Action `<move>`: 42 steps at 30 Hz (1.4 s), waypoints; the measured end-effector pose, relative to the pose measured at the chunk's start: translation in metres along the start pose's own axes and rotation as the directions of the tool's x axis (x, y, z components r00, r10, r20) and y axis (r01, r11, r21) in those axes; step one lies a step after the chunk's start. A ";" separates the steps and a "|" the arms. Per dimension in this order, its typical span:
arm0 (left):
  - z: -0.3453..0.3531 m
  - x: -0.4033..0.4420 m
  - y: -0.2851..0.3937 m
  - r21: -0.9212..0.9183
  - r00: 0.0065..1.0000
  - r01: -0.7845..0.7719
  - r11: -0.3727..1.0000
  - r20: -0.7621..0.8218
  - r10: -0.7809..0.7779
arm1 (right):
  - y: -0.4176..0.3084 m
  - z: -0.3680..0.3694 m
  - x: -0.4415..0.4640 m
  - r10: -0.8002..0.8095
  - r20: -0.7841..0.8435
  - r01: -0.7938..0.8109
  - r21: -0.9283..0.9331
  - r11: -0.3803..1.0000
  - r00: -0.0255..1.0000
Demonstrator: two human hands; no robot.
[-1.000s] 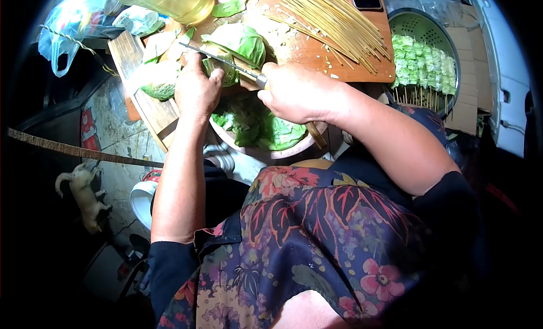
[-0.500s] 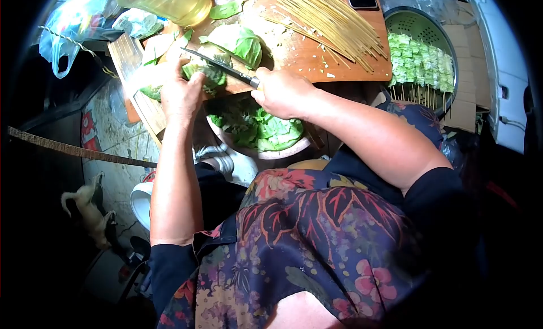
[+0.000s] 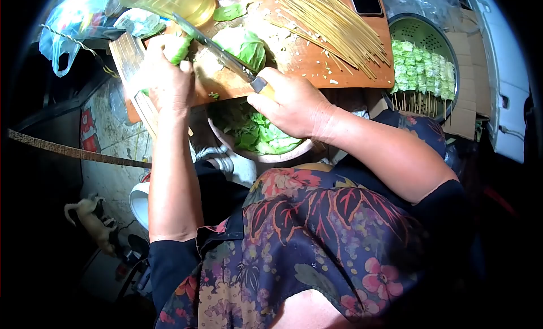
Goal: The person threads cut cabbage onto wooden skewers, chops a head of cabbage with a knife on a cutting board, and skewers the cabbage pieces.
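My left hand (image 3: 167, 83) is curled round a piece of green cabbage (image 3: 179, 48) at the left end of the wooden board (image 3: 305, 74). In my right hand (image 3: 297, 102) is the handle of a knife (image 3: 219, 53); its long blade slants up and left, the tip near a glass jar. Just behind the blade sits a pale green cabbage head (image 3: 243, 46), partly covered by it. Below the board's front edge, a bowl (image 3: 283, 157) holds loose green leaves (image 3: 263, 134).
Bamboo skewers (image 3: 334, 32) lie in a heap on the board, near a phone (image 3: 366, 2). At right, a colander (image 3: 421, 28) holds skewered leaves (image 3: 421, 69). A jar of yellowish liquid (image 3: 175, 3) stands at the back left. A small animal (image 3: 95, 221) lies on the floor.
My left hand has shifted slightly left, with the cabbage piece now above its fingers. The knife has swung so its tip points farther away from me. My right hand has come slightly nearer and right.
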State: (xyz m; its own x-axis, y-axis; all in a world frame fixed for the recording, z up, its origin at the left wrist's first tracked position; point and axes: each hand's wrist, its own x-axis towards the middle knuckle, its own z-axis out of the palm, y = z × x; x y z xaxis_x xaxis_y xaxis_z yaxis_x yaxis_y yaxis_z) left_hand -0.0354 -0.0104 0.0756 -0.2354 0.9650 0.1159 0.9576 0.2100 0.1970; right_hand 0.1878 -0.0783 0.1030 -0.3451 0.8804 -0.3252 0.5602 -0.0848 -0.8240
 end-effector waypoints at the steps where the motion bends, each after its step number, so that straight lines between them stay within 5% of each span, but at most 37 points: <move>1: 0.007 -0.001 0.000 -0.089 0.996 -0.068 0.994 0.054 0.073 | -0.002 -0.001 -0.001 -0.001 -0.009 0.002 0.033 0.999 1.000; 3: 0.038 -0.006 -0.006 -0.298 0.966 -0.090 0.950 0.205 0.156 | -0.002 -0.002 -0.002 -0.043 -0.038 0.044 0.050 0.998 0.998; 5: 0.061 -0.019 -0.004 -0.228 0.949 -0.115 0.967 0.263 0.175 | -0.002 -0.002 -0.003 -0.082 -0.070 0.086 0.064 0.994 0.994; 7: 0.044 -0.019 0.009 -0.128 0.830 -0.077 0.989 0.542 0.135 | -0.001 -0.003 -0.003 -0.115 -0.101 0.127 0.118 0.985 0.988; 12: 0.029 -0.018 0.005 -0.308 0.687 0.119 0.944 0.712 0.146 | -0.001 -0.007 -0.003 -0.162 -0.183 0.193 0.170 0.966 0.970; 13: 0.026 -0.017 0.007 -0.308 0.688 0.119 0.944 0.711 0.146 | -0.003 -0.009 -0.003 -0.161 -0.205 0.202 0.198 0.959 0.965; 15: 0.021 -0.012 0.015 -0.337 0.896 0.200 0.920 0.442 -0.033 | -0.006 -0.011 -0.005 -0.153 -0.222 0.201 0.213 0.956 0.963; 16: 0.035 -0.007 0.009 -0.327 0.966 0.043 0.944 0.256 0.044 | -0.007 -0.011 -0.005 -0.126 -0.223 0.186 0.276 0.943 0.967; 17: 0.043 -0.003 0.009 -0.330 0.966 0.045 0.943 0.255 0.044 | -0.007 -0.012 -0.005 -0.097 -0.221 0.170 0.338 0.925 0.970; 19: 0.044 0.000 0.020 -0.506 0.942 -0.320 0.801 -0.078 0.327 | -0.004 -0.014 -0.006 -0.092 -0.229 0.164 0.318 0.934 0.969; 21: 0.041 0.000 0.024 -0.488 0.909 -0.363 0.794 0.003 0.417 | -0.001 -0.015 -0.007 -0.085 -0.224 0.158 0.334 0.929 0.971; 23: 0.041 0.003 0.026 -0.533 0.923 -0.215 0.819 0.165 0.349 | -0.001 -0.018 -0.009 -0.078 -0.228 0.152 0.328 0.932 0.971; 25: 0.033 -0.001 0.027 -0.444 0.906 -0.359 0.821 0.046 0.422 | 0.000 -0.019 -0.010 -0.072 -0.229 0.147 0.327 0.934 0.971; 27: 0.029 -0.007 0.030 -0.524 0.916 -0.107 0.845 0.278 0.289 | 0.002 -0.020 -0.010 -0.066 -0.218 0.133 0.307 0.943 0.974; 29: 0.045 -0.016 0.026 -0.589 0.939 -0.093 0.802 0.216 0.267 | 0.005 -0.018 -0.011 -0.079 -0.221 0.147 0.308 0.940 0.972; 31: 0.058 -0.025 0.025 -0.844 0.943 0.172 0.508 0.290 0.164 | 0.005 -0.017 -0.013 -0.090 -0.220 0.157 0.307 0.939 0.971; 32: 0.061 -0.027 0.021 -0.845 0.943 0.172 0.506 0.289 0.163 | 0.005 -0.016 -0.014 -0.074 -0.203 0.137 0.317 0.939 0.976; 34: 0.047 -0.031 0.023 -0.784 0.798 0.598 0.166 0.602 -0.032 | 0.006 -0.016 -0.017 -0.059 -0.188 0.119 0.325 0.938 0.980; 38: 0.056 -0.034 0.003 -0.711 0.726 0.687 0.150 0.679 -0.105 | 0.011 -0.017 -0.024 -0.080 -0.191 0.120 0.207 0.971 0.978; 40: 0.055 -0.036 -0.001 -0.656 0.648 0.754 -0.032 0.751 -0.130 | 0.012 -0.017 -0.027 -0.059 -0.179 0.094 0.195 0.976 0.982; 42: 0.051 -0.037 0.000 -0.651 0.646 0.759 -0.018 0.757 -0.103 | 0.014 -0.018 -0.030 -0.087 -0.157 0.097 0.059 0.994 0.984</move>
State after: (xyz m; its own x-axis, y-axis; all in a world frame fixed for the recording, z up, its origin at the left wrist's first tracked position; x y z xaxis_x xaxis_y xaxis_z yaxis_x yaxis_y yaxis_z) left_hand -0.0179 -0.0378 0.0214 -0.1254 0.7205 -0.6820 -0.3040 0.6265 0.7177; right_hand 0.2194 -0.0978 0.1097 -0.2696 0.9469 -0.1753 0.4784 -0.0263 -0.8777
